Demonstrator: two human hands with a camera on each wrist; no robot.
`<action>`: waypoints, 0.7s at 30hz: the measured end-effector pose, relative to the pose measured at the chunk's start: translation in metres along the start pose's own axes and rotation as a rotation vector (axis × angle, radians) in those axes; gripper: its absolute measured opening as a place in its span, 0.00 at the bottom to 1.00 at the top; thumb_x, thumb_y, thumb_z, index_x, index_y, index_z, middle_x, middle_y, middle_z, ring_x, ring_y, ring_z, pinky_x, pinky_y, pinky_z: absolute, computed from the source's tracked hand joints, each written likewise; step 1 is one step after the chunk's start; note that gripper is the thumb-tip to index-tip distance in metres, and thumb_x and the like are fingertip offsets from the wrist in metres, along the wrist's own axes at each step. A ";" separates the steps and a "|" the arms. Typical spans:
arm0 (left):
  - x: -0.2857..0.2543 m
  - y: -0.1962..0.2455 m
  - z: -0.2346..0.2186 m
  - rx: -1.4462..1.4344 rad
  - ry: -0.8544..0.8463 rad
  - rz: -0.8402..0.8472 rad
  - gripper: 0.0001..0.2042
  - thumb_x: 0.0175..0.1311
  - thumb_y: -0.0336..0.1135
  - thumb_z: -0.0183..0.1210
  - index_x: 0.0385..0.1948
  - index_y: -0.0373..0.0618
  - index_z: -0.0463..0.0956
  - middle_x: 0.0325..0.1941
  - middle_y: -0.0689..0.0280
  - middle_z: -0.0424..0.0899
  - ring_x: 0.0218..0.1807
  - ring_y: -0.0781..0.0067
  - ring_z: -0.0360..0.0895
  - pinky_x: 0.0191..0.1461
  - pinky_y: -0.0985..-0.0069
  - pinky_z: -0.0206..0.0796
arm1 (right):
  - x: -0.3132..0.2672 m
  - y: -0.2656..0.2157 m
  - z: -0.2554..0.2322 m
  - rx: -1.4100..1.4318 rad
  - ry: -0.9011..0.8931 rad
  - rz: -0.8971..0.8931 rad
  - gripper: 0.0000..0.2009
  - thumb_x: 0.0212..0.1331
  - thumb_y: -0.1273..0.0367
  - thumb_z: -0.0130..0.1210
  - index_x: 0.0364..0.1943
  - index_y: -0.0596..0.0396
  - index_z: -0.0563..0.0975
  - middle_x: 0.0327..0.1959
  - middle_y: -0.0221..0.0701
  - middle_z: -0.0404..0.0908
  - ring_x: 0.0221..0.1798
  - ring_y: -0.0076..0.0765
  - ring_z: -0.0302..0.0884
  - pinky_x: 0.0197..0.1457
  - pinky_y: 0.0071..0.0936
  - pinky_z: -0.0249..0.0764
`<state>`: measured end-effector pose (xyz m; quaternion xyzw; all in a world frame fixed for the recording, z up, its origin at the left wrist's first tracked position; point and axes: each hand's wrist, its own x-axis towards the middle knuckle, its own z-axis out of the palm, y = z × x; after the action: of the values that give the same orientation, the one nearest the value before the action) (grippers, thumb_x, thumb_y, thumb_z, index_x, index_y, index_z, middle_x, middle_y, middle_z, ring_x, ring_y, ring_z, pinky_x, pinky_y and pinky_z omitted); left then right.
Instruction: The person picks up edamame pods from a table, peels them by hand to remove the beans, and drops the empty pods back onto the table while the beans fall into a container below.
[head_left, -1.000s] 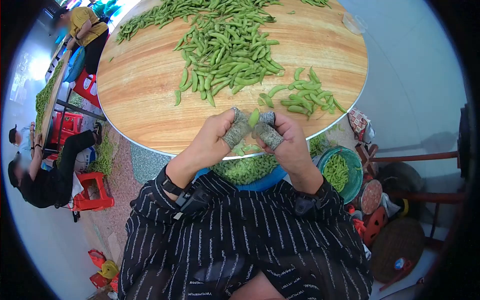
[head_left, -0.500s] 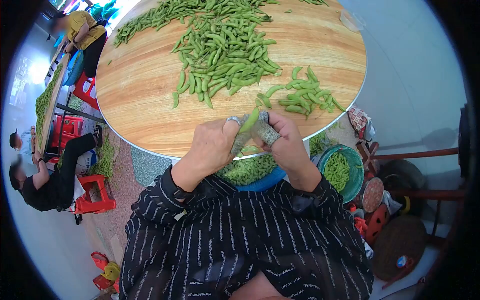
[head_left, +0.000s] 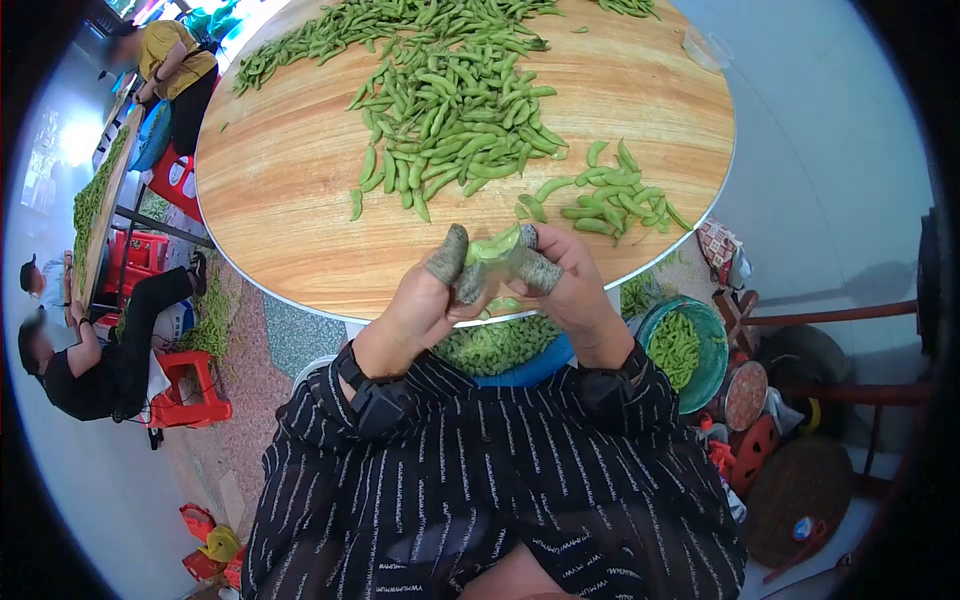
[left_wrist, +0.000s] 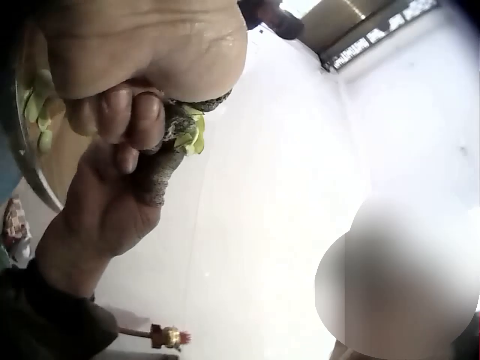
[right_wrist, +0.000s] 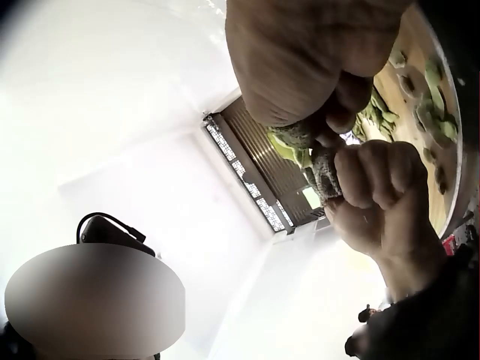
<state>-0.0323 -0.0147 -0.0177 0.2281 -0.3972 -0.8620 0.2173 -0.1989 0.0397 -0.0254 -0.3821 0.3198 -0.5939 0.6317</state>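
Note:
A split green edamame pod is held between the two hands just over the near table edge; its pale inside shows. My right hand pinches it at its right end, the thumb and forefinger wrapped in grey knitted finger sleeves. My left hand holds the other end with curled fingers, its sleeved thumb raised beside the pod. In the left wrist view the pod sticks out past the sleeved fingertips. Below the hands stands a blue basin of shelled beans. A small heap of pods lies to the right.
A large pile of pods covers the middle and far side of the round wooden table. A green bucket with pods stands at the right, near a wooden frame. At left, people sit by another table, near red stools.
The left hand has turned from back-up to thumb-up, and its thumb has lifted from the pod. The pod has tipped from upright to nearly level and now shows its pale, opened inside.

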 end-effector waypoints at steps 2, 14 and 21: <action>0.002 0.005 0.003 0.114 0.089 -0.039 0.23 0.60 0.55 0.39 0.25 0.41 0.65 0.13 0.69 0.62 0.15 0.81 0.56 0.19 0.82 0.48 | 0.000 -0.003 0.000 0.083 0.044 0.097 0.05 0.52 0.75 0.49 0.33 0.59 0.73 0.25 0.23 0.72 0.25 0.14 0.66 0.27 0.12 0.62; 0.016 0.007 -0.003 0.496 0.024 0.381 0.12 0.54 0.40 0.57 0.31 0.42 0.66 0.20 0.75 0.66 0.20 0.89 0.61 0.22 0.90 0.53 | -0.002 -0.005 0.008 -0.520 -0.041 -0.082 0.04 0.49 0.78 0.47 0.29 0.60 0.73 0.21 0.21 0.70 0.24 0.14 0.62 0.26 0.16 0.61; 0.006 0.018 -0.002 0.368 0.073 0.131 0.06 0.57 0.32 0.52 0.33 0.41 0.68 0.22 0.72 0.72 0.22 0.87 0.67 0.24 0.89 0.59 | 0.001 -0.008 0.013 -0.288 0.088 0.099 0.05 0.47 0.80 0.47 0.28 0.59 0.73 0.21 0.22 0.71 0.22 0.13 0.63 0.23 0.13 0.59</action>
<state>-0.0329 -0.0298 -0.0062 0.2688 -0.5540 -0.7499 0.2418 -0.1915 0.0401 -0.0118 -0.4260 0.4475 -0.5261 0.5844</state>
